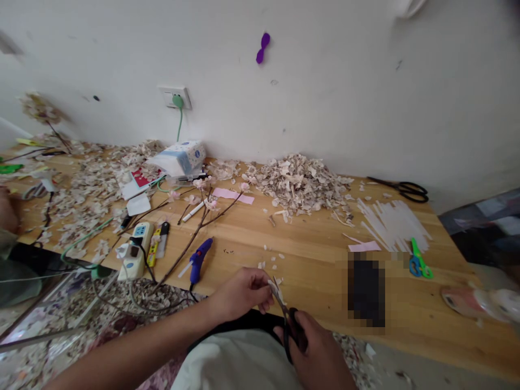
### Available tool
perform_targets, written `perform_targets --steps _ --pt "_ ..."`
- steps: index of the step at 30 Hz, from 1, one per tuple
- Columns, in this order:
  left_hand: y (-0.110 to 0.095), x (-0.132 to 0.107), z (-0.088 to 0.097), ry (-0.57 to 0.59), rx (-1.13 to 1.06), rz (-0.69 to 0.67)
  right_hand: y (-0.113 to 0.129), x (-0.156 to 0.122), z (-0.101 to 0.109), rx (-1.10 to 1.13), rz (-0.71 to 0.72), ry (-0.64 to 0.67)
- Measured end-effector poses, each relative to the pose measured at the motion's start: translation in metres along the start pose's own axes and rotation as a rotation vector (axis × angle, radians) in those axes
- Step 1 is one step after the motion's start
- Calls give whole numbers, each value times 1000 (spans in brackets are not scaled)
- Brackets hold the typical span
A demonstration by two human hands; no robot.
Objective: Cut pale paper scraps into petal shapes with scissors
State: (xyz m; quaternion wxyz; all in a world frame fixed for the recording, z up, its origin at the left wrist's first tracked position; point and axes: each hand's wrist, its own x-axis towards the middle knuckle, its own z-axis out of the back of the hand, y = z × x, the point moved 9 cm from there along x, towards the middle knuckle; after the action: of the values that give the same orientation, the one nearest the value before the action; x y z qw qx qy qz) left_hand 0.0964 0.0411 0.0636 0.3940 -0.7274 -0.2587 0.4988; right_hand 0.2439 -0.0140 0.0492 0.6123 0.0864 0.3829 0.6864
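My right hand (319, 349) grips a pair of scissors (279, 297) by the black handles, with the blades pointing up and left. The blades reach the fingertips of my left hand (246, 292), whose fingers are pinched together at the table's front edge. Something small and pale may be between them, but it is too small to name. A few pale flakes (274, 259) lie on the wood just beyond. To the left rests a blue glue gun (200, 261), beside a branch with pink blossoms (190, 238).
Against the wall is a heap of dry, pale flakes (300, 181). White sticks (396, 225), black scissors (402, 188), green-and-blue scissors (419, 261) and a bottle (471, 302) lie right. Left are a power strip (137, 252), cutter knives (158, 244), a tissue pack (179, 158) and another person's arm (8, 211).
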Motion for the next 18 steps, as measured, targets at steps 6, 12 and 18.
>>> perform_targets --steps 6,12,18 --pt "1 0 1 -49 -10 13 -3 1 -7 -1 -11 5" --pt "5 -2 -3 -112 -75 13 -3 0 -11 29 -30 3" --pt "11 -3 -5 -178 -124 11 -3 -1 -6 48 -20 -46"
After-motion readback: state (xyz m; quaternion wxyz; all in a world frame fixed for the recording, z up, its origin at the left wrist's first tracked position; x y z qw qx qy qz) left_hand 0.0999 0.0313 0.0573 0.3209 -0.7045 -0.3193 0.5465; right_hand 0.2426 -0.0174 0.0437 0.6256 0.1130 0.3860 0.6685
